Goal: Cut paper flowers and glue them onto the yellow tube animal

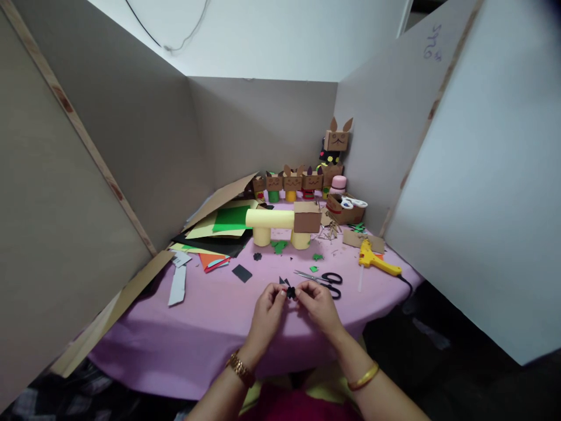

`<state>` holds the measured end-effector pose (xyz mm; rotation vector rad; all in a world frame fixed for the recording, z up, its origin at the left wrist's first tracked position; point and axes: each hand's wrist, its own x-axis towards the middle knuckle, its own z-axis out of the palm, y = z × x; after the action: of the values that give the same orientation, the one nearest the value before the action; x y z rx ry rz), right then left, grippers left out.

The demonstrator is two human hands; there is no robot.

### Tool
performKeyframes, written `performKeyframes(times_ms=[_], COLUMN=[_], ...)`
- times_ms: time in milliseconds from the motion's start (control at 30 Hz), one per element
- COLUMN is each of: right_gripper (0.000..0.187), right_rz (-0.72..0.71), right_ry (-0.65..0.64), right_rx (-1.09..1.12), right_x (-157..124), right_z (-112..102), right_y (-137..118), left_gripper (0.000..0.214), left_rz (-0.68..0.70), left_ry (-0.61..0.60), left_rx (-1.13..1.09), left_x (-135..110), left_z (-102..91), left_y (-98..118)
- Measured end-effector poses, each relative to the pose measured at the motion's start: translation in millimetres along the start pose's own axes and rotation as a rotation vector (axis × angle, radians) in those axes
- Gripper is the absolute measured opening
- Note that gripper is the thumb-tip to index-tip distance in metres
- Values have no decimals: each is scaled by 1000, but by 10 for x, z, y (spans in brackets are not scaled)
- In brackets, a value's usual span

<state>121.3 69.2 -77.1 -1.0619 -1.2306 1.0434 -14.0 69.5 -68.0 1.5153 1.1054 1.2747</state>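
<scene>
Near the table's front edge, the left hand (268,310) and right hand (319,304) together pinch a small black paper piece (290,293) between them, equally near.

matt lilac cloth (210,327), glossy yellow plastic glue gun (376,261), brown cardboard box (307,217)

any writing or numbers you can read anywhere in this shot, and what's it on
Handwritten marks, pencilled high on the white right-hand partition board: they look like digits, perhaps "9250" turned sideways, but too faint and tilted to read for sure.
Yellow glue gun: no legible label.
Cardboard box figures: drawn faces only, no words.
Small black piece pinched between the left hand and right hand: no text visible.
</scene>
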Motion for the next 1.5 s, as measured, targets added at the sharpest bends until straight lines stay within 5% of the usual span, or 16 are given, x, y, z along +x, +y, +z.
performKeyframes(times_ms=[1033, 1233, 1500], right_gripper=[32, 32, 31], right_rz=[26, 44, 35], right_ry=[-106, -72, -43], right_rx=[102, 114, 104], right_x=[33, 49, 41], right_z=[-7, -12, 9], right_y=[62, 89, 85], left_gripper=[30, 37, 22], left_rz=[-216, -226, -182], left_ry=[-139, -82, -55], left_rx=[-156, -169, -125], left_x=[46, 58, 29], left_z=[-43, -69, -54], left_y=[46, 17, 60])
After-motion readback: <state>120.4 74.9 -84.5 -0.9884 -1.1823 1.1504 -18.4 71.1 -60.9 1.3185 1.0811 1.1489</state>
